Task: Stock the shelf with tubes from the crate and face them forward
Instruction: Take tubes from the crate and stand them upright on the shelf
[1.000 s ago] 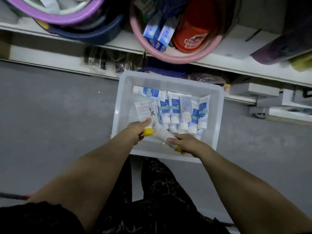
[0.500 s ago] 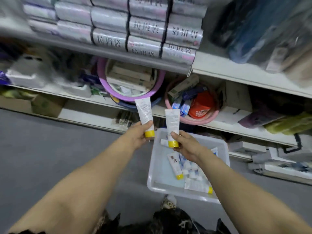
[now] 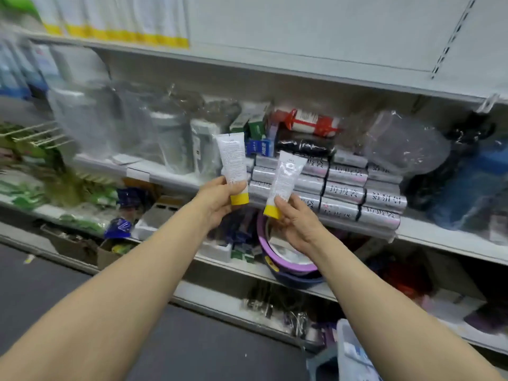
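My left hand (image 3: 220,200) grips a white tube with a yellow cap (image 3: 232,160), held cap down and nearly upright, small print facing me. My right hand (image 3: 295,224) pinches a second white tube with a yellow cap (image 3: 286,178), tilted to the right, cap down. Both tubes are raised in front of the middle shelf (image 3: 170,174). On the top shelf (image 3: 275,64) at the upper left stands a row of white tubes with yellow caps (image 3: 121,26). A corner of the white crate (image 3: 354,353) shows at the bottom right, with tubes inside.
Silver wrapped rolls (image 3: 343,188) are stacked just behind the tubes. Plastic-wrapped goods (image 3: 123,125) fill the middle shelf to the left. A purple basin (image 3: 286,257) sits on the lower shelf under my right hand. Grey floor (image 3: 41,284) lies at the lower left.
The view rose from the crate to the upper shelves. Both hands lifted one tube each out of the crate and carried them up to the middle shelf level.
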